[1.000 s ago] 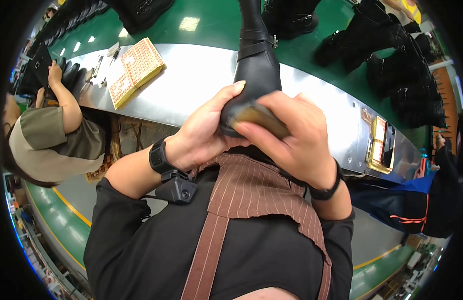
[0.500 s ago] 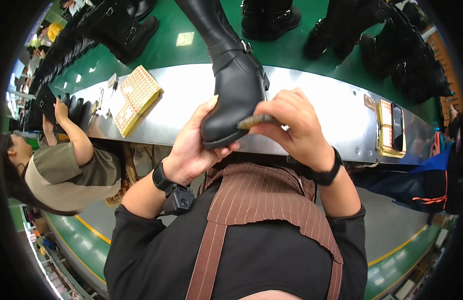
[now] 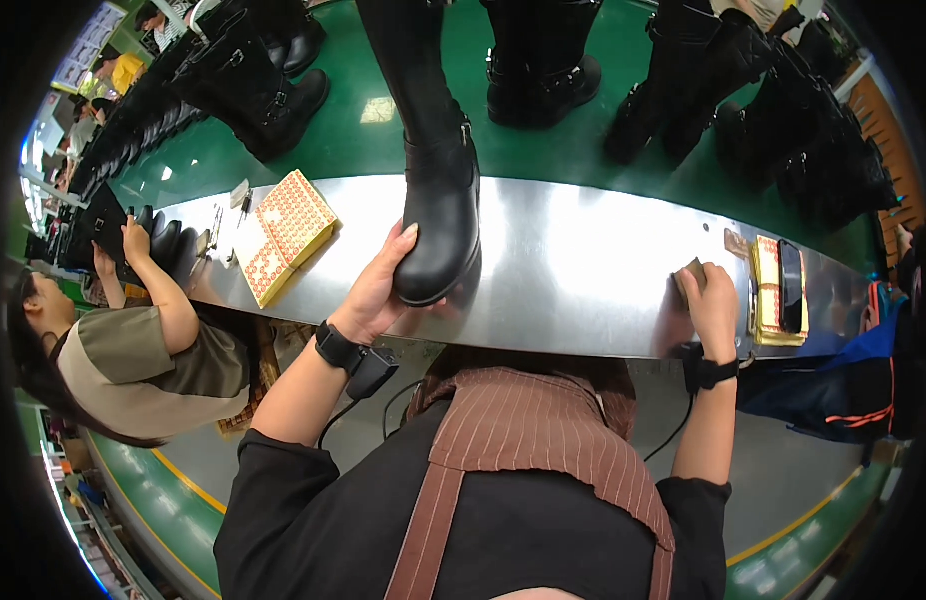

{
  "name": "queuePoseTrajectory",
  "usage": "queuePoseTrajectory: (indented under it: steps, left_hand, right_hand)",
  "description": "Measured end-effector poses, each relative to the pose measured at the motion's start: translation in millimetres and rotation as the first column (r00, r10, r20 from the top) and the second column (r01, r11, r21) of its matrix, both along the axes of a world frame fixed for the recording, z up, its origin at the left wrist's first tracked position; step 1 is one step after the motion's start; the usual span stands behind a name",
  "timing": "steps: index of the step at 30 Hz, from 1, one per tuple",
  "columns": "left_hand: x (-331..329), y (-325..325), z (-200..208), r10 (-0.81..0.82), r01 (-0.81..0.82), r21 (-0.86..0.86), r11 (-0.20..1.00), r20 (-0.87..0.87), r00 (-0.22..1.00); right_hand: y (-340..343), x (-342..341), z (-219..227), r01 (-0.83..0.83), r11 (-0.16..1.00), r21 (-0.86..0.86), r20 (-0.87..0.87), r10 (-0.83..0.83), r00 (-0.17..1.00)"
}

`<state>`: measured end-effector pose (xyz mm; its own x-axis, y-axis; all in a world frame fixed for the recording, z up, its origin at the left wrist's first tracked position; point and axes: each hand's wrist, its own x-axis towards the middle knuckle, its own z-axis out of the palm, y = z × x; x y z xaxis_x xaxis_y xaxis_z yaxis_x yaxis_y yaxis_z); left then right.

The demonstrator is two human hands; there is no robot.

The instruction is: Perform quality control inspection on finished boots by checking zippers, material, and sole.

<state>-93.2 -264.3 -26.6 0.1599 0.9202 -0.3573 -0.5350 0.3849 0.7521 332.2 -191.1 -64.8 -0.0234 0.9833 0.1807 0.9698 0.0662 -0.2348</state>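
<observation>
A tall black boot [image 3: 441, 225] points its toe toward me over the metal work surface, and its shaft runs away from me over the green table. My left hand [image 3: 371, 298] grips the boot at the toe, thumb on the upper; the fingers under the sole are mostly hidden. Off to the right, my right hand [image 3: 715, 308] is apart from the boot, low over the metal surface. Its fingers are closed on a small brownish pad [image 3: 689, 280], whose exact kind I cannot make out.
Stacks of yellow-edged printed paper lie left [image 3: 288, 240] and right [image 3: 768, 270], a phone [image 3: 789, 287] on the right one. Small tools [image 3: 215, 232] lie far left. More black boots [image 3: 538, 75] stand on the green table [image 3: 373, 145]. A co-worker [image 3: 158, 345] handles a boot at left.
My right hand has moved from the boot's toe edge to the far right, taking the pad with it. The boot has turned slightly in my left hand, which still holds it.
</observation>
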Motion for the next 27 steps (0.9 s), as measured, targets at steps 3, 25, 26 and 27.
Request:
queuePoseTrajectory:
  steps: [3,25,26,27]
  left_hand:
    - [-10,0,-11,-0.047,0.050,0.052,0.997,-0.065,0.997]
    - [-16,-12,-11,0.235,-0.082,0.239,0.968,-0.734,0.637]
    - [-18,-12,-2,0.225,-0.126,0.194,0.973,-0.671,0.706]
    - [-18,-11,7,0.262,-0.166,0.206,0.964,-0.644,0.719]
  right_hand:
    - [1,12,-9,0.012,0.999,-0.042,-0.113,-0.017,0.993]
    - [-71,-41,-17,-0.068,0.971,0.228,-0.399,0.157,0.903]
    - [-73,-43,-19,-0.070,0.971,0.229,-0.404,0.160,0.901]
    - [-74,-44,-20,-0.071,0.968,0.240,-0.413,0.168,0.895]
